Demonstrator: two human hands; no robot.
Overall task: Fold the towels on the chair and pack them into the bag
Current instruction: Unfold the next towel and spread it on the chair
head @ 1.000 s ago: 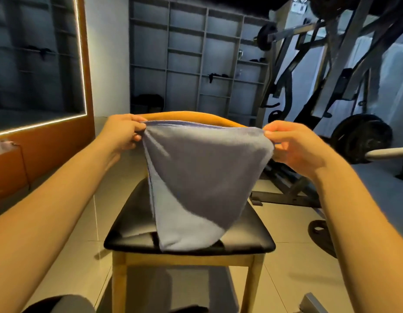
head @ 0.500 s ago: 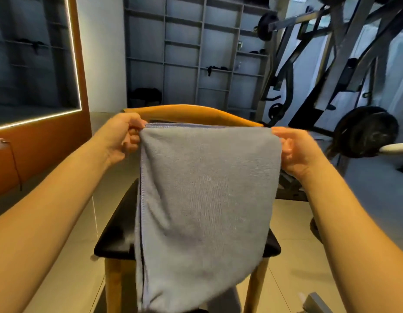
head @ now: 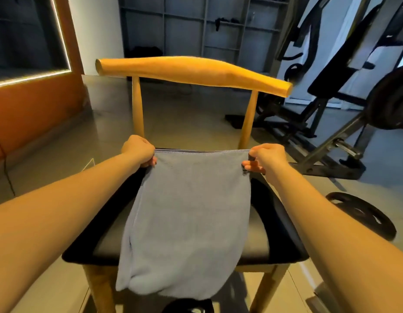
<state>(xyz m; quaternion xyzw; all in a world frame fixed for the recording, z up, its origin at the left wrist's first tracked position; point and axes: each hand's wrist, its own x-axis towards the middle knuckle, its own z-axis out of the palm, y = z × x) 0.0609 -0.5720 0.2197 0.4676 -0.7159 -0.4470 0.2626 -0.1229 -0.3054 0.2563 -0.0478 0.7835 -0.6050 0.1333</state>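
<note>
Two hands are holding one grey towel (head: 187, 222) over the chair (head: 247, 123). The left hand (head: 138, 151) is gripping the towel's far left corner, its fingers curled round the cloth. The right hand (head: 266, 159) is pinching the far right corner between thumb and fingers. Between them the top hem is stretching straight, near the back of the black seat (head: 279, 213). The towel is lying down the middle of the seat, and its near end is hanging over the front edge in a rounded bulge. Its left side is showing a doubled edge. The wooden backrest (head: 191, 71) is standing beyond the hands. A weight plate (head: 363, 213) is lying on the floor (head: 184, 114) to the right, near a gym bench (head: 331, 75).
</note>
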